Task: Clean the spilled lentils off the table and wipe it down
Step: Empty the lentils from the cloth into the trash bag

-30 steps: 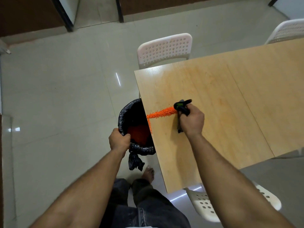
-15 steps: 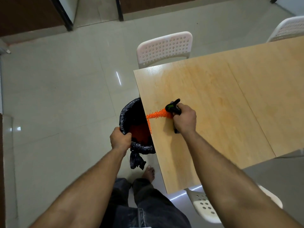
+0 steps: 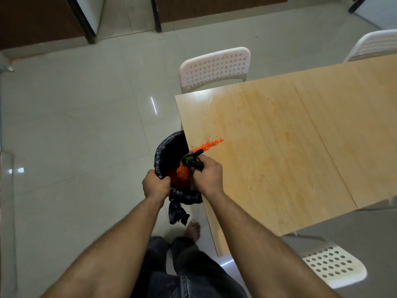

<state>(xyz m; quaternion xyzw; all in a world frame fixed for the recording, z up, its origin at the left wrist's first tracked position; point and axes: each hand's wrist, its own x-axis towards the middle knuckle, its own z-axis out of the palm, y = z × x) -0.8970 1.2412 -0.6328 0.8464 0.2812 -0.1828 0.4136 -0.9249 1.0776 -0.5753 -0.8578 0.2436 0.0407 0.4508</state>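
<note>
At the table's left edge, the right hand grips a black-and-green scraper, fingers curled around it, tipping orange lentils into a bag-lined bin; the left hand clutches the bin's rim.

A white chair with holes stands at the top middle, pushed up to the far edge. Another white chair peeks in at the upper right corner. A third white seat with holes shows at the lower right. The floor is shiny pale tile. Dark brown cabinets line the top.
</note>
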